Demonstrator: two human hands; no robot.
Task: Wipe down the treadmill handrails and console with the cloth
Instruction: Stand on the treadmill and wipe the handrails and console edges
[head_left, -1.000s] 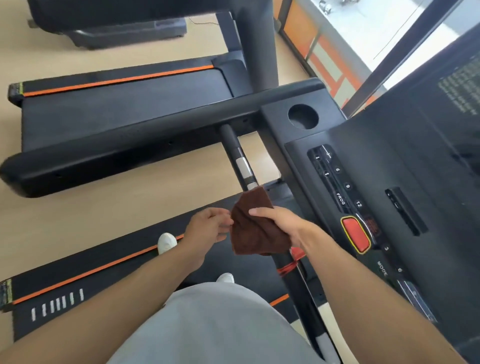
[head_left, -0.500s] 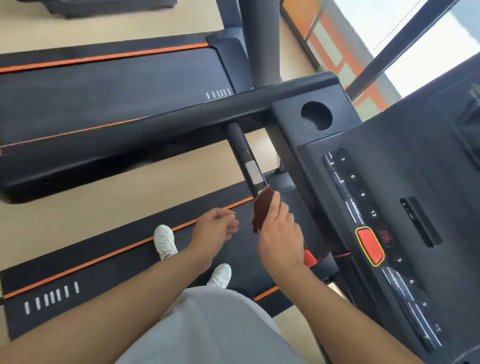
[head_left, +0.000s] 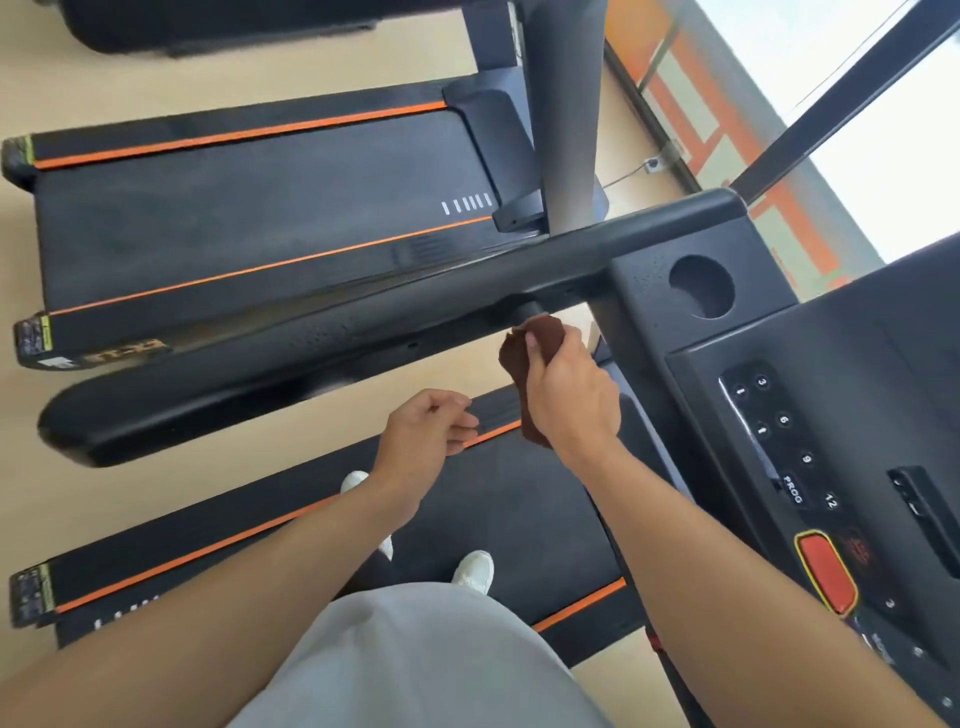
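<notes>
1. Cloth (head_left: 535, 345): brown, bunched in my right hand (head_left: 569, 395) at centre frame. My fingers curl round it and clamp it against the short inner grip bar (head_left: 530, 310), of which only a dark stub shows above the cloth, just below the long handrail (head_left: 322, 338). One tail of the cloth hangs out below my palm.

2. Grip, as I judge it: wrapping the cloth about the bar lets one stroke clean all round the tube rather than one face only. The cloth lies between my palm and the bar, so skin does not touch the surface being wiped.

3. Left hand (head_left: 431, 436): centre frame, left of and slightly lower than the right, near it but not touching. Its fingers are loosely curled and hold nothing; it touches neither cloth nor rail. I take it to be idle, kept close to take the cloth if needed.

4. Console (head_left: 831, 415): right of the frame, with number keys, a red stop button (head_left: 826, 574) at lower right and a round cup holder (head_left: 701, 286) above. The cloth is apart from it, to its left.

5. Stage, as judged: the inner grip is in hand. Whether the long handrail and the console have been wiped cannot be told.

6. Setting: my white shoes (head_left: 472, 571) stand on the belt (head_left: 519, 519); a second treadmill (head_left: 234, 208) fills the upper left.
</notes>
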